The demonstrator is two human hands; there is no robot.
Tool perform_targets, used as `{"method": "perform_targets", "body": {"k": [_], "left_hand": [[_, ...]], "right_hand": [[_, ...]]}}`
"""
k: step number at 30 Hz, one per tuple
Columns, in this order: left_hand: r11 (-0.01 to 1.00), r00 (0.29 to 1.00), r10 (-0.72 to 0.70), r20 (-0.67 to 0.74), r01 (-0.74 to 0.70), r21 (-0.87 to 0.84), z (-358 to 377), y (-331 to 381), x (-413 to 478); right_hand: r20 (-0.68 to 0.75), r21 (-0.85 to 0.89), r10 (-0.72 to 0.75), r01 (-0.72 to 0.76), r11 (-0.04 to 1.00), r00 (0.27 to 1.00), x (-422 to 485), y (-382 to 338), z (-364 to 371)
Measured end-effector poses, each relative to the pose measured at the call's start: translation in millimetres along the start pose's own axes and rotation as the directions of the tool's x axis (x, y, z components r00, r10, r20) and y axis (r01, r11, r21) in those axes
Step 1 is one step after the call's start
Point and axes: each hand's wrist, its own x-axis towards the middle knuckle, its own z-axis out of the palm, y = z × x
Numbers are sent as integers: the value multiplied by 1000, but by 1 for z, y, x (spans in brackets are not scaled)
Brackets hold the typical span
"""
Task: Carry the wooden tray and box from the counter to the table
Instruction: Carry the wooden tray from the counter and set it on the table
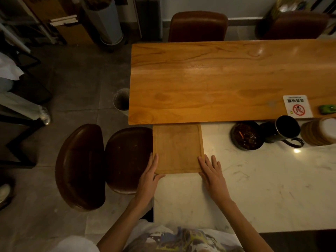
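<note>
A square wooden tray (178, 148) lies flat at the left end of the white marble top (254, 188), its far edge against the long wooden table (218, 79). My left hand (150, 176) holds the tray's near left corner, fingers along the left side and thumb at the near edge. My right hand (211, 171) rests flat on the marble beside the tray's near right corner, fingers spread, the index finger touching the right edge. No box shows in this view.
On the marble at the right stand a dark round ashtray (247, 135), a black mug (285, 130) and a round wooden stack (320, 131). A no-smoking sign (297, 106) lies on the wooden table. Two brown stools (127, 159) stand left of the tray.
</note>
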Motion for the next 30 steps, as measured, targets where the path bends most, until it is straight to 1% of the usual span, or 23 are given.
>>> {"method": "perform_targets", "body": {"k": [6,12,14,16,18,19,21,22,27,30], "left_hand": [[1000,1000,12,1,-12,29,0,-2,1],[996,998,67,-5,-66,67,0,-9,4],[986,996,81,-31,-76,147,4,-5,1],[953,994,83,-71,-59,298,12,2,-6],[914,993,83,-89,-40,403,20,9,-15],[889,992,94,-84,-46,455,23,10,-19],[827,990,123,-65,-66,559,29,5,-23],[809,990,130,-58,-73,583,31,2,-24],[840,994,113,2,-96,534,30,6,-25],[819,991,132,9,-114,563,28,8,-28]], "right_hand": [[-11,-1,-14,14,1000,1000,1,3,1],[-8,-12,-27,27,1000,1000,1,5,1],[9,-38,-15,15,999,1000,0,5,1],[27,-134,31,-27,991,999,-4,0,2],[36,-219,94,-84,972,995,-14,-8,4],[51,-236,102,-87,968,993,-20,-14,4],[103,-263,72,-43,964,992,-34,-22,9],[132,-282,62,-22,959,989,-39,-25,12],[185,-327,98,-33,944,978,-40,-26,16],[216,-339,120,-41,940,969,-41,-31,13]]}}
